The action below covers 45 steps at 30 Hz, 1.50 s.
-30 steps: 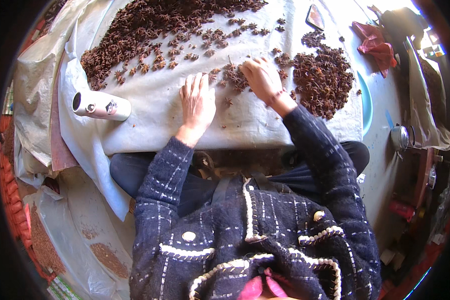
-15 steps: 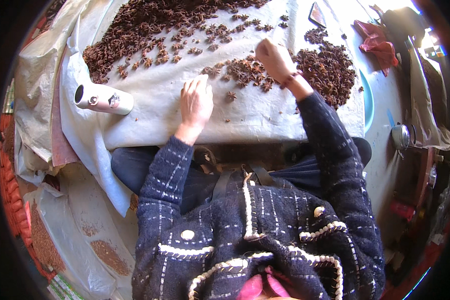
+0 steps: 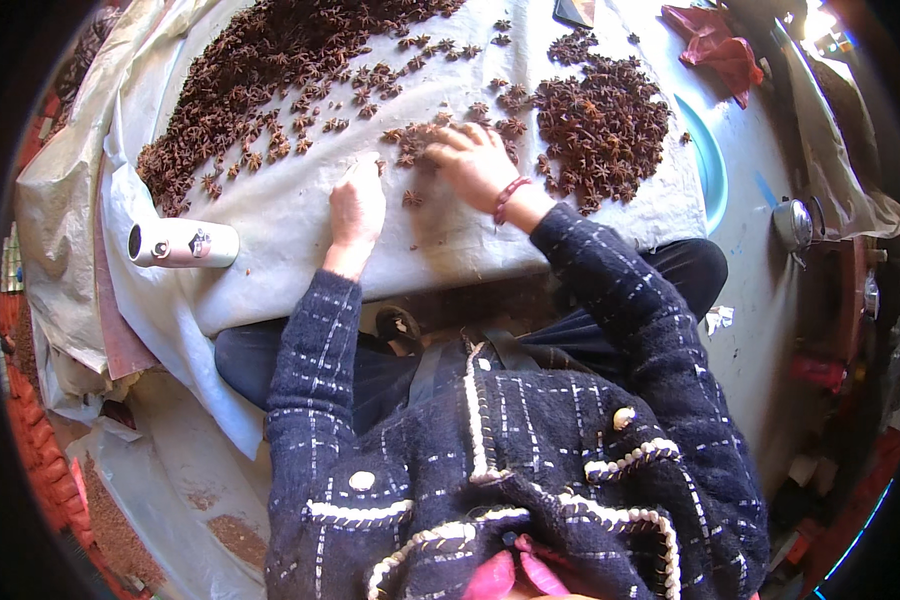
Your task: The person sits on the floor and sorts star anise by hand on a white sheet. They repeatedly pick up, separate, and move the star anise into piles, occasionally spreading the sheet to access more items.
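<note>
My left hand [image 3: 357, 205] is over the white sheet [image 3: 300, 215], its fingers closed in a pinch. A small brown piece of star anise [image 3: 380, 167] shows at its fingertips. To the right, my right hand [image 3: 475, 172] reaches with fingers apart over a small cluster of star anise [image 3: 402, 140], touching or just above it; its fingertips are partly blurred. A large heap of star anise [image 3: 260, 70] spreads across the far left, with loose stars scattered toward the middle. A second, smaller heap [image 3: 605, 125] lies right of my right hand.
A pale metal bottle [image 3: 195, 245] lies on its side at the left. Beyond the sheet's right edge is a light blue basin [image 3: 710, 165], with a red plastic bag [image 3: 712, 45] farther back. A dark flat object [image 3: 574, 10] rests at the far edge. A metal pot [image 3: 795, 225] stands right.
My right hand has moved left from beside the smaller heap to the middle cluster, and its fingers have spread. My left hand has closed into a pinch. The whole view has shifted slightly.
</note>
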Available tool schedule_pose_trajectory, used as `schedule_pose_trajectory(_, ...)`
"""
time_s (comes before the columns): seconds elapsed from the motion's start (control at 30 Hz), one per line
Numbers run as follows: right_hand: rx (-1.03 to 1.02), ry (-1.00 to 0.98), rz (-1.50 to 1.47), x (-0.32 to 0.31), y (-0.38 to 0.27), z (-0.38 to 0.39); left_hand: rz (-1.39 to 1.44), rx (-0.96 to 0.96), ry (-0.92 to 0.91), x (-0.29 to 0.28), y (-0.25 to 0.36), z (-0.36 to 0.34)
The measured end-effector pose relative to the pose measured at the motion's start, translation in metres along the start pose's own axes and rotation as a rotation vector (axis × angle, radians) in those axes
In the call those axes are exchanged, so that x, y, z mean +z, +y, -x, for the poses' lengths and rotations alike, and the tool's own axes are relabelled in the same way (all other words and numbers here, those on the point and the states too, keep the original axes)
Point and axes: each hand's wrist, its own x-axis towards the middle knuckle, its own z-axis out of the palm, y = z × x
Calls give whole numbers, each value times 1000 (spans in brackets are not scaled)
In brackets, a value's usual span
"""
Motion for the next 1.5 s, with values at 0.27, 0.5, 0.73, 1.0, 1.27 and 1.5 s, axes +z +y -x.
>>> schedule_pose_trajectory(0.27,-62,55,-26,-14,24,54,58,-88,14,-15,0,18)
schedule_pose_trajectory(0.5,-64,107,-84,-20,37,8,130,-198,74,-4,-3,-1)
schedule_pose_trajectory(0.73,-94,36,31,27,21,-69,16,36,242,-18,-4,20)
schedule_pose_trajectory(1.0,40,148,-240,9,41,-28,952,-564,-6,-25,-6,31)
schedule_pose_trajectory(1.27,88,401,-76,-17,42,12,52,-73,50,-6,0,20)
schedule_pose_trajectory(1.5,-281,173,-215,10,-49,69,14,-69,-177,55,35,-30)
